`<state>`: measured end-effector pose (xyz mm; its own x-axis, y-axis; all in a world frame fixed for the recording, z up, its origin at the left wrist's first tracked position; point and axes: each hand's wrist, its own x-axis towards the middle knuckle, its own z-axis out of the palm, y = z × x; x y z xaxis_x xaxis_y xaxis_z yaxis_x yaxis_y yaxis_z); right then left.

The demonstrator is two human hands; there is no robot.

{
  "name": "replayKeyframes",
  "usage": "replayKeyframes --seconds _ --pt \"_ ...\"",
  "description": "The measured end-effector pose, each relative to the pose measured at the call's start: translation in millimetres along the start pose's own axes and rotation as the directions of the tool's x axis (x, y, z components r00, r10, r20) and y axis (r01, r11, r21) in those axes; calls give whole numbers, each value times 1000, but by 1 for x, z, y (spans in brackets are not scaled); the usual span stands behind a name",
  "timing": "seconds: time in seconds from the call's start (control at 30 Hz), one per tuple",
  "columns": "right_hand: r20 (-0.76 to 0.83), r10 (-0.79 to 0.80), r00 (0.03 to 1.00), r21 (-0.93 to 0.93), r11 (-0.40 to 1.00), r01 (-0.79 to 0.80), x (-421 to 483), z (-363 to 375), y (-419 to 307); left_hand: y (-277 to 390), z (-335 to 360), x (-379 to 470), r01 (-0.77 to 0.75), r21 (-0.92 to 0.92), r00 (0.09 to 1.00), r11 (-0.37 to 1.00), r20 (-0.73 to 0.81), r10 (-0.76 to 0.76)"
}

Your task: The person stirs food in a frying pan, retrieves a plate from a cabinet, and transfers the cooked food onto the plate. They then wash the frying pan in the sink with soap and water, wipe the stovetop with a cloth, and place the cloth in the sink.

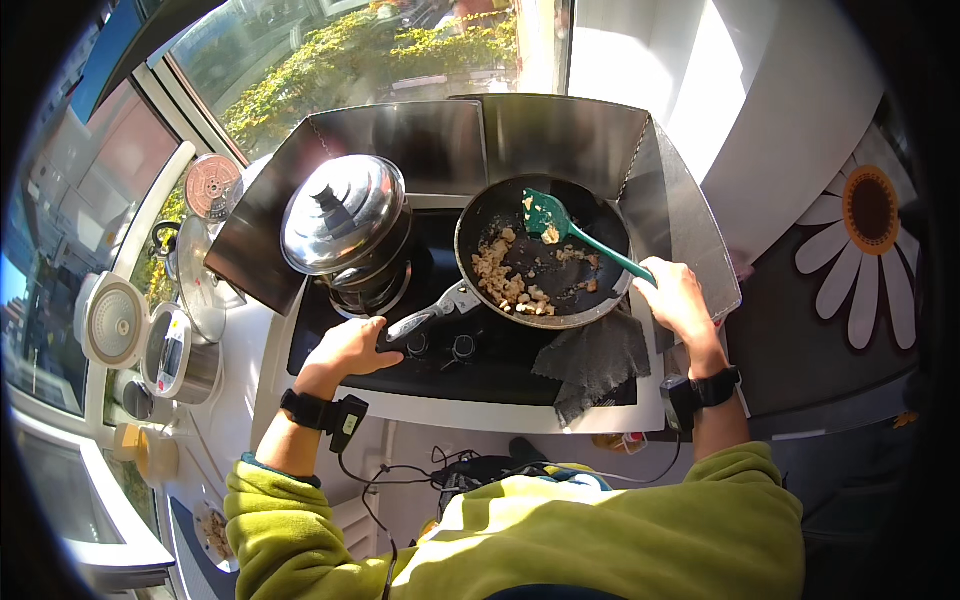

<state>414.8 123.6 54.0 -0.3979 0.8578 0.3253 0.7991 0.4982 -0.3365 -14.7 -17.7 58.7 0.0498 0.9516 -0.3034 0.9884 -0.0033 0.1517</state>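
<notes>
A dark frying pan (544, 300) sits on the right side of the black gas hob (480, 375), with browned crumbly food pieces (504, 277) mostly at its left and lower left. My right hand (675, 294) grips the green spatula (607, 251), whose head is over the pan with bits of food stuck on it. My left hand (351, 349) is at the end of the pan's handle (420, 321), thumb over the tip and fingers closed about it. Left of the pan stands a lidded metal pot (345, 217) on the other burner.
A metal splash guard (442, 146) surrounds the hob's back and sides. A dark grey cloth (596, 360) hangs over its front right edge. At left stand an open rice cooker (180, 364), a glass lid (201, 281) and a plate of food (214, 531). Cables run between my wrist straps.
</notes>
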Motion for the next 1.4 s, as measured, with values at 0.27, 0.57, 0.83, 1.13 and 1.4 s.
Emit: replayKeyframes --seconds 0.27,0.57,0.83,1.13,1.4 --pt "-121 -494 861 -386 823 418 63 28 -23 -4 -1 28 211 -619 835 757 517 189" --pt "377 -412 830 -406 732 548 16 -33 -21 21 21 21 496 -844 816 205 534 222" --pt "56 -289 956 -485 829 279 11 -36 -13 86 45 -17 422 -901 897 104 431 93" --pt "10 -472 881 -215 860 463 4 -31 -45 134 62 -93 322 -935 942 -148 332 -49" --pt "126 -622 773 63 783 619 -45 -73 -104 149 108 -213 282 -913 833 -295 385 -397"
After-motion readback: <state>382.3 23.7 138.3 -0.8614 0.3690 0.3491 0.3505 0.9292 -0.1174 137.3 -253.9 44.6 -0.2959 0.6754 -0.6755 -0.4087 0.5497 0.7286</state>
